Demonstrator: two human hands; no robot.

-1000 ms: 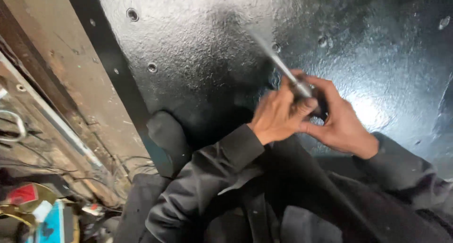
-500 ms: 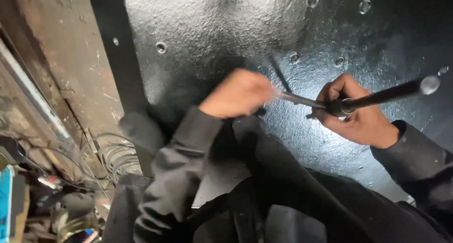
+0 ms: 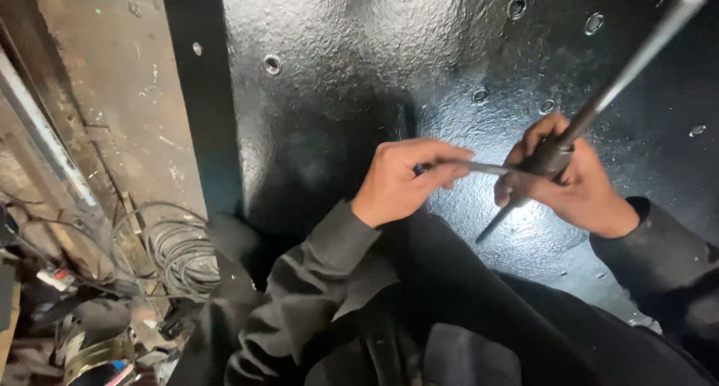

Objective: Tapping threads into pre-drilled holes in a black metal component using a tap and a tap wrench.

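A big glossy black metal panel (image 3: 344, 64) with several round holes fills the view ahead of me. My right hand (image 3: 573, 180) is closed around the hub of a long metal T-handle tool (image 3: 622, 68), whose bar runs up to the right while its thin tip points down to the left, just off the panel. My left hand (image 3: 408, 178) pinches the end of the tool's thin cross rod (image 3: 483, 167). Both arms wear dark sleeves.
To the left stands a worn brownish wall (image 3: 112, 94) with a pale metal rail (image 3: 41, 143). A coil of grey cable (image 3: 176, 255) and cluttered small items (image 3: 97, 333) lie at the lower left. My dark jacket fills the bottom.
My hands have moved apart, then my left hand came back onto the cross rod. The tool's long bar has tilted steeper, up to the right. The view shifted left.
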